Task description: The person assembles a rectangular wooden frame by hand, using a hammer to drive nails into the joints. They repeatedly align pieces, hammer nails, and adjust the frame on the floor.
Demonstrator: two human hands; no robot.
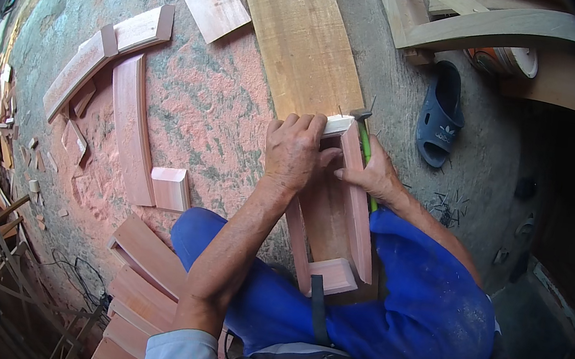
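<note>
Between my knees lies a narrow frame of pinkish wood strips (pixel 354 220), with a short crosspiece (pixel 333 277) at its near end and another short block (pixel 338 125) at its far end. My left hand (pixel 296 148) is closed over the far left corner of this wooden frame. A thin nail (pixel 340 110) seems to stick up at the far block. My right hand (pixel 378 174) grips a hammer by its green handle (pixel 366 143), the thumb resting against the frame's right strip. The dark hammer head (pixel 361 114) is beside the frame's far right corner.
A long wooden board (pixel 306 31) runs away beneath the frame. Curved wooden pieces (pixel 137 129) lie on sawdust at the left, with stacked pieces (pixel 144 298) by my left knee. At the right are a blue slipper (pixel 441 119), scattered nails (pixel 447 209) and a curved wooden assembly (pixel 496 27).
</note>
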